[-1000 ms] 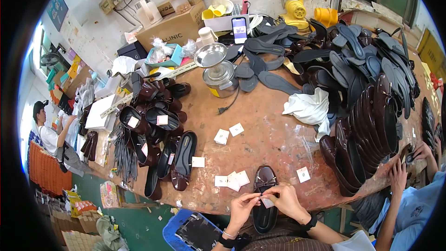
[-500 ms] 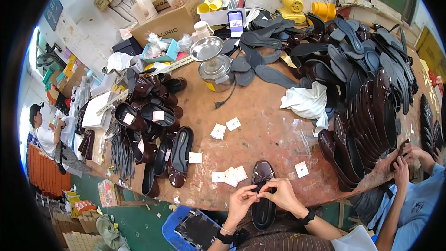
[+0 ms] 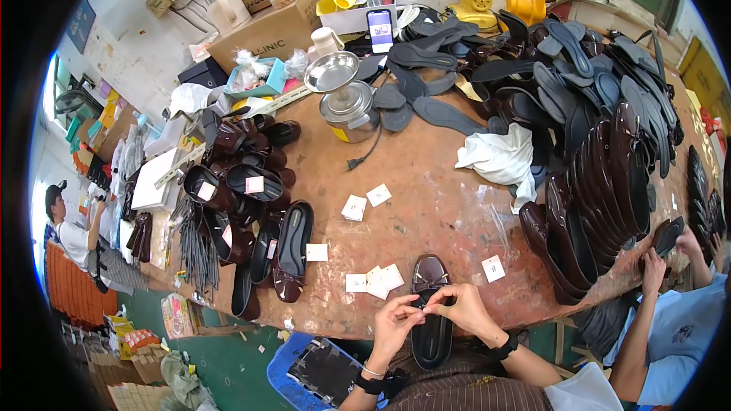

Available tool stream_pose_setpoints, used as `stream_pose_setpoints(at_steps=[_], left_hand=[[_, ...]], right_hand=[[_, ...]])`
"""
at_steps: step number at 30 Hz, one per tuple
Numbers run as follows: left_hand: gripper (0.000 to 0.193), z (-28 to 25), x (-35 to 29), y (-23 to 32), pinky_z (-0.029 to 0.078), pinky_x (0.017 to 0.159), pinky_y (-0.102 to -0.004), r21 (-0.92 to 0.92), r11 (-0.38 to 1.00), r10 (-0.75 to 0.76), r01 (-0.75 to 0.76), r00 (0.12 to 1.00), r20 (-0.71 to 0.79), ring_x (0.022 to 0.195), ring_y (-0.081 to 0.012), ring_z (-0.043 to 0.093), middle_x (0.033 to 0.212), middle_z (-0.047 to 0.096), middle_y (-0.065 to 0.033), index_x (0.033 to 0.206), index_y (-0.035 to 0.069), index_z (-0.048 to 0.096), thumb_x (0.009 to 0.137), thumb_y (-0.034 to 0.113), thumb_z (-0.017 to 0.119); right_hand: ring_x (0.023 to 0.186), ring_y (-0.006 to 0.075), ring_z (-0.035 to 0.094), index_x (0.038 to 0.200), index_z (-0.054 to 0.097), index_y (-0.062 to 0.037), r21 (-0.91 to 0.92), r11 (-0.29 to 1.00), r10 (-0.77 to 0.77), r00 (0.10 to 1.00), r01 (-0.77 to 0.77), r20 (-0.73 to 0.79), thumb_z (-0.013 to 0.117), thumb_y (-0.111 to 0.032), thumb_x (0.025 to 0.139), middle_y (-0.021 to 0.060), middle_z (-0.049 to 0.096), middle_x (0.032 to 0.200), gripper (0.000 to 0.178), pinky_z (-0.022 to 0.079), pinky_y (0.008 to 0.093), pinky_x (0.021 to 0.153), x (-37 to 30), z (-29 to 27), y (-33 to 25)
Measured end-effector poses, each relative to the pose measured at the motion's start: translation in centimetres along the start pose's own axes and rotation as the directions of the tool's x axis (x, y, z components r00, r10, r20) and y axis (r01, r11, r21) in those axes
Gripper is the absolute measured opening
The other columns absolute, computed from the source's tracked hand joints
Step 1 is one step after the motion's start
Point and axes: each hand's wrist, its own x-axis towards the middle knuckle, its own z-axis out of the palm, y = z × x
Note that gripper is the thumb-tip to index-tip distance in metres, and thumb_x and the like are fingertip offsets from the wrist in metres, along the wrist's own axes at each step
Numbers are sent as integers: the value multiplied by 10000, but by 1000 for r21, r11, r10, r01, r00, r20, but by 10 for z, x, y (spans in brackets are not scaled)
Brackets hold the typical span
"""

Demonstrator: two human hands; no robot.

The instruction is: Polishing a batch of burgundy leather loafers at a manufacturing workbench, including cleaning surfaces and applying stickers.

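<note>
A dark brown leather loafer (image 3: pixel 431 268) with a small bow sits at the table's front edge, its toe pointing away from me and its heel towards my lap. Over its opening, both hands meet with thumbs and fingertips pinched together. My left hand (image 3: pixel 395 323) is closed on the left side, the other fingers curled. From the right, my right hand (image 3: pixel 462 309) closes its thumb and index finger against the same spot. Whatever lies between the fingertips is too small to make out. The dark insole (image 3: pixel 432 341) shows inside the shoe below my hands.
White paper tags (image 3: pixel 377 281) lie beyond the loafer, with another tag (image 3: pixel 493 269) to its right. Finished loafers (image 3: pixel 294 240) are piled left; a row of loafers (image 3: pixel 605 190) and heaped insoles (image 3: pixel 567 49) stand right. A metal pot (image 3: pixel 349 116) is further back. A co-worker's hand (image 3: pixel 652 270) works at right.
My hands stay pinched together over the loafer, with only slight finger movement. The whole view has shifted a little. At right, the co-worker has turned a dark piece so its flat face shows.
</note>
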Motion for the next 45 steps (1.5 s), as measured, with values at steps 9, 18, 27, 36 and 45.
stream_pose_setpoints(at_steps=[9, 18, 27, 36, 45], left_hand=[[363, 2, -1, -5, 565, 722, -245, -5, 1000, 24, -24, 996, -82, 773, -136, 697, 907, 745, -103, 1231, -14, 593, 891, -28, 718], [530, 24, -16, 5, 488, 746, -360, 729, 656, 503, -194, 833, -231, 842, -206, 622, 1017, 677, -117, 1329, 7, 523, 855, 32, 759], [375, -45, -25, 66, 489, 825, -308, 677, 704, 410, -214, 901, -141, 925, -144, 587, 1057, 646, -63, 1240, -26, 623, 905, 113, 719], [420, -389, 62, 353, 480, 779, -351, 935, 162, 798, 315, 515, -312, 840, -220, 609, 940, 671, -107, 1381, -31, 562, 1027, 190, 605], [446, -500, 94, 282, 495, 915, -373, 855, 500, 780, 139, 355, -515, 987, -296, 653, 1104, 704, -185, 1376, -69, 552, 1046, 231, 560]], right_hand=[[672, 217, 726, 791, 797, -116, -69, 990, -125, 991, 122, -37, 856, -249, 721, 89, 737, 726, 161, 537, 334, 632, 0, 9, 21], [910, 303, 650, 1031, 773, -98, -490, 790, -532, 809, 369, -250, 792, -161, 797, 99, 711, 957, 243, 508, 427, 824, -45, -47, -25], [1147, 361, 583, 1196, 648, -18, -492, 834, -344, 460, -251, -818, 770, -162, 863, 184, 593, 1220, 382, 468, 423, 987, -131, -184, 9], [1290, 390, 515, 1459, 478, -75, -657, 727, -556, 392, -199, -733, 866, -173, 747, 203, 497, 1413, 817, 427, 438, 1085, -117, -273, 3], [1249, 326, 548, 1492, 296, -87, -551, 834, -479, 461, -26, -747, 944, -102, 643, 173, 521, 1359, 1069, 449, 421, 1056, -89, -295, 75]])
